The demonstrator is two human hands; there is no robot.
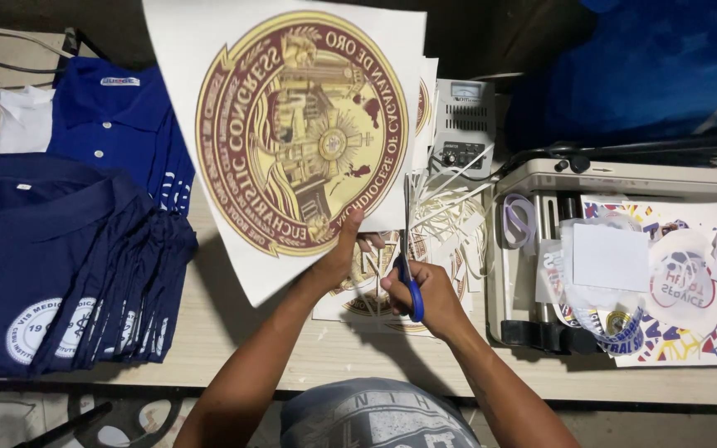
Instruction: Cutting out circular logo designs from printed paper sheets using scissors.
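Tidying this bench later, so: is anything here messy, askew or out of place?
Yes. White paper offcuts lie in a loose tangle beside the right hand holding blue-handled scissors. The left hand holds the printed sheet tilted. The navy shirts are stacked neatly.

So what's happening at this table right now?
A person is cutting a large white sheet printed with a round gold and maroon emblem. The left hand holds the sheet up by its lower edge, while the right hand works blue-handled scissors along its right side. Paper offcuts lie behind, folded navy polo shirts to the left, and a cutting machine to the right.
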